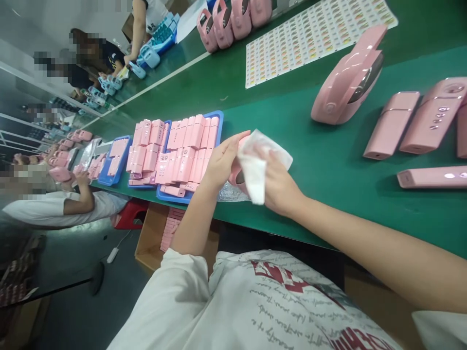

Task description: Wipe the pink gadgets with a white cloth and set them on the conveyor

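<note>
A pink plastic device (236, 176) with a dark window is in my left hand (222, 163), whose fingers wrap round its far side. My right hand (280, 187) is closed on a white cloth (254, 170), which lies against the device and hides most of it. Both hands are just above the near edge of the green table. To the right, another pink device (339, 92) with a dark window and a pointed top rests on the table.
Pink rectangular cases (392, 126) sit at the right. To the left, blue trays (219, 124) hold stacked pink parts. A sticker sheet (314, 41) lies at the back beside a row of pink devices (241, 19). A co-worker (73, 204) sits at the far left; a cardboard box (148, 238) stands below the table.
</note>
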A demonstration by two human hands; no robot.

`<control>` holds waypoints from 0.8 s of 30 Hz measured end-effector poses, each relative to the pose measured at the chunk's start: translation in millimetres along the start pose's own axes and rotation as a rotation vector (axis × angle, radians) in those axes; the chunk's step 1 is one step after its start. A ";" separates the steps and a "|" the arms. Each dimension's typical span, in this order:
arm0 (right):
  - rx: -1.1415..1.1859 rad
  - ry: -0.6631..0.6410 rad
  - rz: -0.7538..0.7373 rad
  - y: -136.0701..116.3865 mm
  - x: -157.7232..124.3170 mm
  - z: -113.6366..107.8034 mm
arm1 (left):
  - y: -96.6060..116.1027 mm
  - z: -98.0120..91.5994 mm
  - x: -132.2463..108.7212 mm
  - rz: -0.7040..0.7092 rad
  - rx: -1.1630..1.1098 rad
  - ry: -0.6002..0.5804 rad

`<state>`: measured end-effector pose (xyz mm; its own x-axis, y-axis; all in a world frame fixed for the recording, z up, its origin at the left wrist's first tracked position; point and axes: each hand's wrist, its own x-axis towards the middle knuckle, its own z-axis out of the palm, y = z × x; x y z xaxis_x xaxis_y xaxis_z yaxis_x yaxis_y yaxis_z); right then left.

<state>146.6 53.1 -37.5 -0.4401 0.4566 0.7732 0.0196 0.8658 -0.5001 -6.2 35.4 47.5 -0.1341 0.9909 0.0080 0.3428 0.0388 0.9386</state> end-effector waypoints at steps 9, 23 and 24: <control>-0.076 -0.107 -0.073 0.7 2.3 -17.1 | 17.0 8.8 11.6 -0.080 0.331 -0.031; 0.038 -0.162 -0.020 15.8 -1.2 -20.3 | 40.5 8.3 22.7 -0.208 0.584 -0.172; 0.028 -0.108 0.014 16.6 -0.2 -21.2 | 40.0 8.8 24.2 -0.211 0.559 -0.171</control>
<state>166.1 71.7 -37.7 -0.5339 0.4428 0.7204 0.0019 0.8526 -0.5226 12.4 62.1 82.2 -0.1169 0.9593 -0.2572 0.7665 0.2519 0.5908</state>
